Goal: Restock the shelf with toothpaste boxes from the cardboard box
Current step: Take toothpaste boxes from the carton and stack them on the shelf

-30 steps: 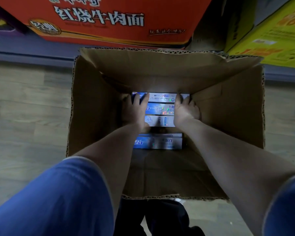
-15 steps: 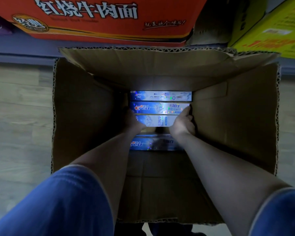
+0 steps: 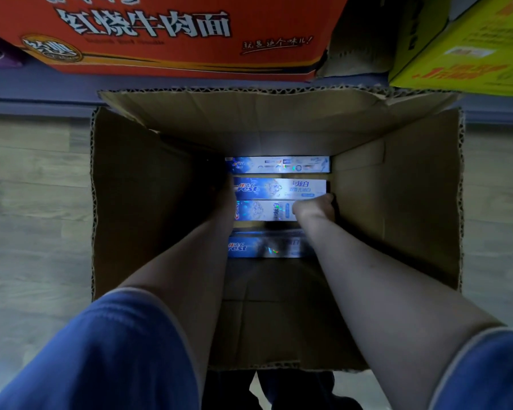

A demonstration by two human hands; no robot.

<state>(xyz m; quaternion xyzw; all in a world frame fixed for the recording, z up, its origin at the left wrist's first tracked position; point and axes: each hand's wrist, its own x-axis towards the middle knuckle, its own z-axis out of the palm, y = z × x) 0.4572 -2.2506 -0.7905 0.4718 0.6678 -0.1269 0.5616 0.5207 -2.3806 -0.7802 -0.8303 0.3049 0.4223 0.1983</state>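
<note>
Pickup step: your left hand (image 3: 228,199) and right hand (image 3: 319,208) grip opposite ends of the toothpaste boxes (image 3: 279,199) deep in the cardboard box (image 3: 397,202), at 12 o'clock. Next, lift them level.

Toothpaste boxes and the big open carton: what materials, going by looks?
Toothpaste boxes: likely thin paperboard with glossy, partly holographic print; rainbow glints show on the faces. Cardboard box: matte brown corrugated board; fluting is visible along its cut top edges. Both hands, left hand and right hand, reach inside.

Both bare forearms reach down, left hand (image 3: 228,199) and right hand (image 3: 317,209) with grip curled.
</note>
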